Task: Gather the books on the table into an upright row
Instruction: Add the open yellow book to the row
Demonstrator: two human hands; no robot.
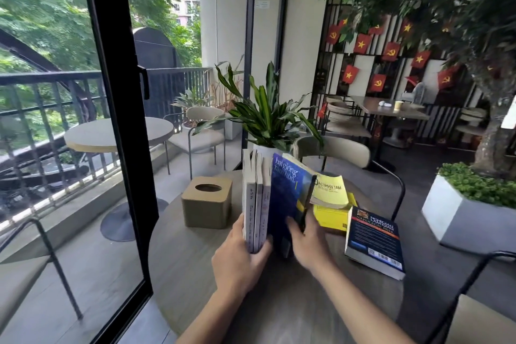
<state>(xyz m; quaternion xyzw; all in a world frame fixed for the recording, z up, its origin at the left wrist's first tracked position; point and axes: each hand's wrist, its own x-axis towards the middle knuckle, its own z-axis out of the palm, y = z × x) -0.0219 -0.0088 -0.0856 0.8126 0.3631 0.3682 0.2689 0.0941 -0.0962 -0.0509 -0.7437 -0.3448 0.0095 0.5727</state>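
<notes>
Three pale books (255, 198) stand upright, spines toward me, on the round grey table (195, 265). My left hand (241, 257) clasps their lower end. A dark blue book (287, 198) leans against the row's right side, and my right hand (305, 246) grips its lower right edge. Behind it lies a yellow book (331, 191), its cover curling up, on top of another yellow book (332, 216). A thick dark book with a red band (374, 240) lies flat at the right of the table.
A tan tissue box (207, 201) stands left of the row. A potted plant (268, 126) rises behind the books. A beige chair (335, 152) faces me across the table. A black chair frame (474, 282) is at the lower right, a glass door frame (120, 120) at the left.
</notes>
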